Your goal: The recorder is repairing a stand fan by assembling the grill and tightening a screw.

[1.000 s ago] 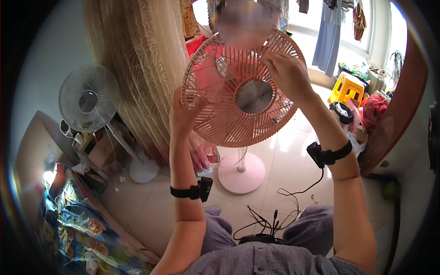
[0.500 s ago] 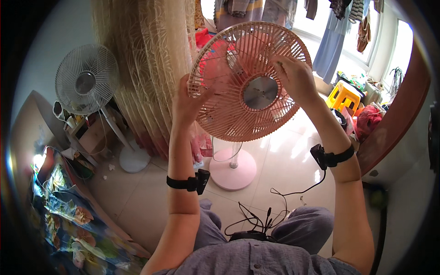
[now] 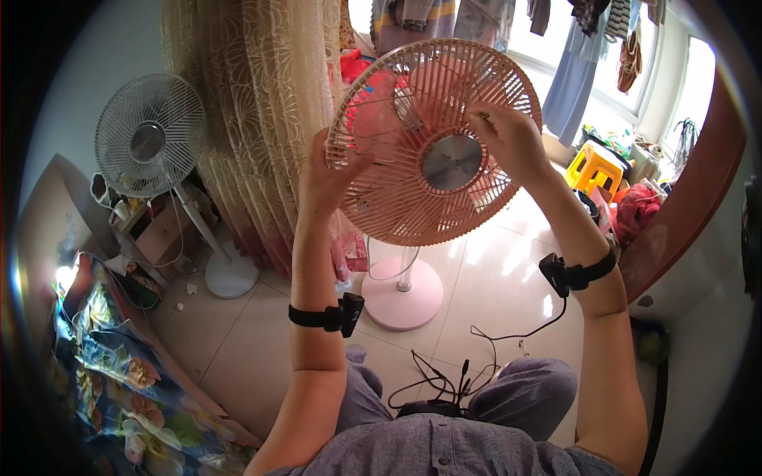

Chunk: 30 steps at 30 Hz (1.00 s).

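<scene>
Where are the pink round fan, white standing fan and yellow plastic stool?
Pink round fan [image 3: 451, 163]: head view, on its silver centre disc.
White standing fan [image 3: 148, 143]: head view, on its grey hub.
Yellow plastic stool [image 3: 602, 161]: head view, on its upper part.

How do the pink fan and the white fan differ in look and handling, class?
The pink fan has rosy slats, the white fan whitish ones. The left hand holds the pink fan's edge; no hand touches the white fan. The pink fan looks larger here than the white fan. Both have round grilles and greyish centres.
</scene>
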{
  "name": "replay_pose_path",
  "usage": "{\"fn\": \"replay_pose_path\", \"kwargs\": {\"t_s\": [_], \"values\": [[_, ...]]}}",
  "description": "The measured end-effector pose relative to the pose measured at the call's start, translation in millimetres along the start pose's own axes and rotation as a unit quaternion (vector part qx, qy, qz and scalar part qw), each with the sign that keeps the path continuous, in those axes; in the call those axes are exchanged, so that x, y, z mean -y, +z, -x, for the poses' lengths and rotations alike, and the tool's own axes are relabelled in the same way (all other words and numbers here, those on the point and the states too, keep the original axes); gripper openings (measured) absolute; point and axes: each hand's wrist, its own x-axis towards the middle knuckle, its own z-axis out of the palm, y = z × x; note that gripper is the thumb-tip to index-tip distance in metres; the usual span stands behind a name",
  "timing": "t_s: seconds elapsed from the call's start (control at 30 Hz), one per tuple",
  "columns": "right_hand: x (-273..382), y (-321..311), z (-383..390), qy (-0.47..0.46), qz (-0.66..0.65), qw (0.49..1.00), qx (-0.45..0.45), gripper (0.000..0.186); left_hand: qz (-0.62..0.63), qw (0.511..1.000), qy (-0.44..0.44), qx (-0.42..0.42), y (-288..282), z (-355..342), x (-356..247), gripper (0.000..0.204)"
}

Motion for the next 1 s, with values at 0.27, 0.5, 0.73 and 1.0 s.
{"fn": "replay_pose_path", "kwargs": {"t_s": [0.27, 0.5, 0.73, 1.0], "values": [[-30.7, -6.9, 10.9, 0.093, -0.106, 0.968, -0.209, 0.015, -0.03, 0.999, -0.024, 0.016, 1.7, 0.5, -3.3, 0.069], [-15.5, 5.7, 4.5, -0.025, 0.052, 0.992, -0.111, 0.013, 0.025, 1.0, -0.005, -0.007, 1.4, 1.8, 2.4, 0.066], [-33.3, -13.0, 0.4, 0.054, -0.036, 0.98, -0.189, 0.015, -0.017, 1.0, -0.026, 0.006, 0.3, 2.0, -4.9, 0.066], [-30.6, 6.6, 8.8, 0.025, 0.012, 0.993, -0.113, 0.015, 0.011, 0.999, -0.035, 0.01, 1.0, 1.1, -1.0, 0.069]]}}
